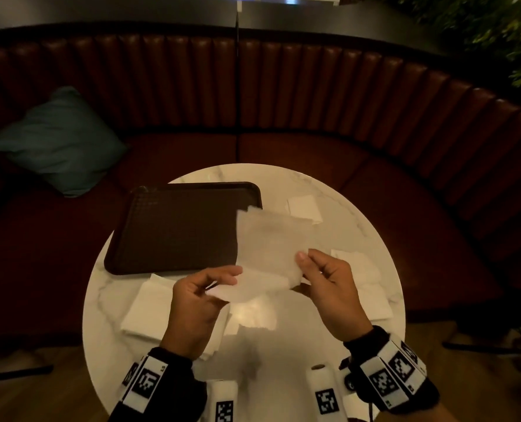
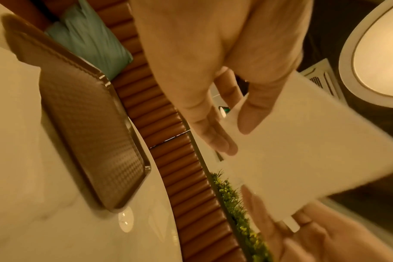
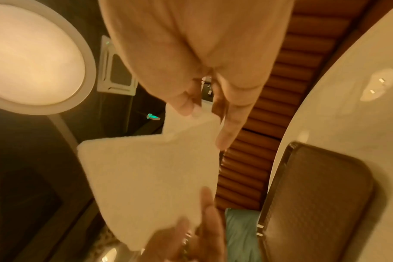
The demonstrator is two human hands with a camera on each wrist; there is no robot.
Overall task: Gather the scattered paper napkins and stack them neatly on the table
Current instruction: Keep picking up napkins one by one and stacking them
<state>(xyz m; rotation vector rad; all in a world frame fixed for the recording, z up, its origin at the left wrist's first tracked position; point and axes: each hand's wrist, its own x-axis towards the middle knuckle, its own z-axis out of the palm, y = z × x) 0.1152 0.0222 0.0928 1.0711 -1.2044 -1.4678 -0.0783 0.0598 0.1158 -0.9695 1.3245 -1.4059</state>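
Observation:
Both hands hold up a small bunch of white paper napkins [image 1: 268, 248] above the round marble table [image 1: 359, 220]. My left hand [image 1: 222, 278] pinches its lower left corner, and my right hand [image 1: 301, 263] pinches its lower right corner. In the left wrist view the held napkins [image 2: 303, 159] lie between thumb and fingers [image 2: 215, 140]. The right wrist view shows the napkins [image 3: 150, 177] pinched at one corner. More napkins lie on the table: a pile at front left [image 1: 146, 306], one at the far right [image 1: 303, 205], others under my right hand [image 1: 365, 272].
A dark brown tray [image 1: 177, 226] sits on the table's left half, hanging past its edge. A curved brown leather bench [image 1: 314, 95] wraps round the table, with a teal cushion [image 1: 58, 141] on it. White marker blocks [image 1: 323, 388] stand at the near edge.

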